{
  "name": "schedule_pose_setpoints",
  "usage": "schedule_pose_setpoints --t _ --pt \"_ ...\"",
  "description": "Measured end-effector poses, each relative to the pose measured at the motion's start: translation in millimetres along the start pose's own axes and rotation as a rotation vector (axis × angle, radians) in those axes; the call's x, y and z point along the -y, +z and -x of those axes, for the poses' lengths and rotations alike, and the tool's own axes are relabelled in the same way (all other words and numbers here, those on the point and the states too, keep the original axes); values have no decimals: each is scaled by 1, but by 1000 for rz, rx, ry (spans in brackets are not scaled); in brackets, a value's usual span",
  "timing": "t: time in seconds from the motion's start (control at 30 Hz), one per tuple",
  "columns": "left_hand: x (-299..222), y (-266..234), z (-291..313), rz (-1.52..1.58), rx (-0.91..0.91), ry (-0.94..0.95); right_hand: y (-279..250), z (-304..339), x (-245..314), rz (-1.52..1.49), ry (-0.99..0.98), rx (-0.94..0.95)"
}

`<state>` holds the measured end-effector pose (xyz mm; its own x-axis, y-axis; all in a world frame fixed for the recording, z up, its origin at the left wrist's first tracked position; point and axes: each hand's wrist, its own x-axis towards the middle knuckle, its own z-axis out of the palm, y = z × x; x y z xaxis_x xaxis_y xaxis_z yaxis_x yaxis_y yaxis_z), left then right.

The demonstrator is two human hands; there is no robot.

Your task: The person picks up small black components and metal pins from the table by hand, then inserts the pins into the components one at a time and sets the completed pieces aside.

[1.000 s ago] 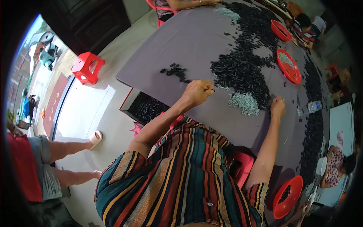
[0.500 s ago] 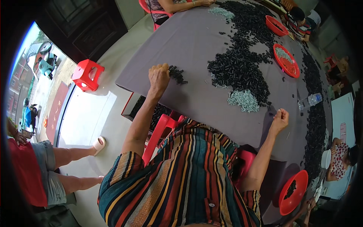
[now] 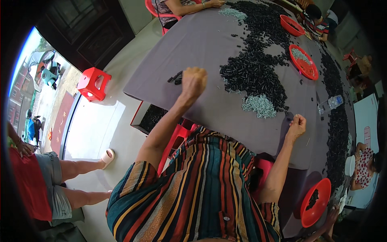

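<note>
Small black cylindrical pieces (image 3: 254, 72) lie in a broad heap across the middle of the grey cloth-covered worktop (image 3: 157, 60); a small loose group (image 3: 176, 78) lies toward its near left corner. The left hand (image 3: 194, 82) is just beside that group, fingers curled; whether it grips a piece cannot be told. A mound of small pale grey-green pieces (image 3: 259, 106) adjoins the heap on the side toward the near edge. The right hand (image 3: 297, 127) is near the mound, thumb and fingertips together; any held item cannot be made out.

Containers: a round red bowl (image 3: 314, 75) beyond the heap contains pale pieces. A second red bowl (image 3: 285, 23), nearer the far end, contains dark pieces. A third red bowl (image 3: 322, 189), right of the right forearm, contains a small dark batch. Below the near edge, by the left corner, a red-and-white box (image 3: 137, 113) contains many black pieces. A clear plastic bottle (image 3: 330, 104) lies on its side beyond the right hand.
</note>
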<state>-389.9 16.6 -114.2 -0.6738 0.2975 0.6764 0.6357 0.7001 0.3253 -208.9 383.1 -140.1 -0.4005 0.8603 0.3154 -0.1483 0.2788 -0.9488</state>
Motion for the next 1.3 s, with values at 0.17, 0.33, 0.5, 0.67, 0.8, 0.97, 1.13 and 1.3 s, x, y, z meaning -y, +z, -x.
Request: schedule_pose_setpoints --t 0.17,0.33,0.5,0.67,0.8,0.97,1.13,1.3 --pt "-32 44 -25 3 60 125 -1 2 -2 44 37 23" --pt "-31 71 -35 -94 198 156 2 6 7 67 46 39" --pt "-29 72 -35 -53 224 147 1 1 -2 63 10 13" --pt "-45 49 -19 281 8 -47 -14 -10 -11 250 -11 4" --pt "-85 10 -4 690 305 -378 -27 -16 -11 480 -93 60" --pt "-111 6 18 976 433 -418 -23 0 19 828 -316 235" --pt "-124 -3 21 1132 507 -466 -25 0 19 913 -330 286" --pt "-125 -9 26 1121 646 -540 -11 14 43 962 -423 202"
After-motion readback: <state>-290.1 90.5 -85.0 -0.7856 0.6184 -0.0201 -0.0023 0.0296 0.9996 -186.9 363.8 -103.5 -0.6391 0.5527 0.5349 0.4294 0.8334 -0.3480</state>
